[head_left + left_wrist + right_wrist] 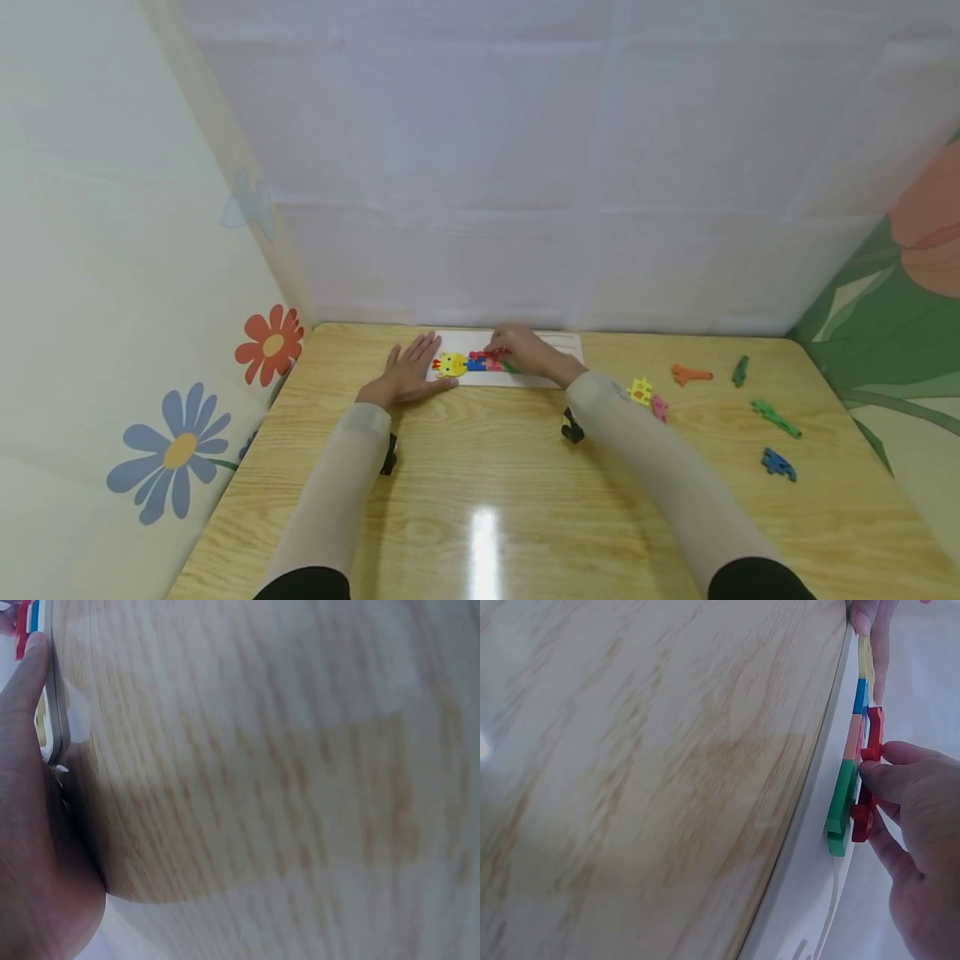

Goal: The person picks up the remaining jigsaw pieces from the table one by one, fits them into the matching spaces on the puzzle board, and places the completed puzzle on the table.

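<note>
A white puzzle board [468, 338] lies along the far edge of the table. At its left end is a yellow animal-head piece [452, 365], followed by a blue piece [477, 365]. A pink piece [852, 737] and a green piece [842, 796] continue the row. My left hand [405, 372] rests with straight, spread fingers at the board's left end, its thumb along the near edge. Between thumb and fingers my right hand [527, 350] pinches a red puzzle piece [862, 823], standing beside the row. From the head view, the right hand hides part of the board.
Right of the board, beside the right forearm, lie a yellow piece [641, 390] and a pink animal piece [659, 407]. Farther right are orange [692, 375], dark green [740, 372], bright green [776, 418] and blue [778, 464] pieces. White cloth [450, 167] hangs behind the table.
</note>
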A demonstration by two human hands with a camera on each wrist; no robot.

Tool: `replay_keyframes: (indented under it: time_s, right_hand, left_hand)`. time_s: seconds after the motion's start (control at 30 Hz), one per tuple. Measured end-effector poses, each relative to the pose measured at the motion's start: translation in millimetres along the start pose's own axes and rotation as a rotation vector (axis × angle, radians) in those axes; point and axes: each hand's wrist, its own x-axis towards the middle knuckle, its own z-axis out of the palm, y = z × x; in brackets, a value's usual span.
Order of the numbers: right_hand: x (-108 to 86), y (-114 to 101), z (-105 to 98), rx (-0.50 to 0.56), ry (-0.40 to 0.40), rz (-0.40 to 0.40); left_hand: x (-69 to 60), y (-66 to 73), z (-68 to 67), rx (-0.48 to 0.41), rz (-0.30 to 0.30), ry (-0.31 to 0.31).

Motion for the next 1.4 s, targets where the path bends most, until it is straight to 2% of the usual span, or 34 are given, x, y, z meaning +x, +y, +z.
replay_keyframes:
  time_s: [0.43,0.87,1.1,1.4]
  right_hand:
    - [2.2,1.4,1.3,0.014,-0.035,0.054]
    - [3.1,0.1,2.7,0.03,-0.019,0.061]
    - [0.9,-0.1,3.6,0.032,0.008,0.03]
    - [-0.5,2.0,3.9,0.062,0.002,0.028]
  left_hand:
    - [0.1,1.5,1.5,0.004,0.009,0.003]
    - [0.8,1.6,1.4,-0.003,-0.005,-0.009]
    - [1.9,0.0,2.1,0.006,-0.006,0.0]
    - [1.0,-0.9,1.4,0.007,0.002,0.006]
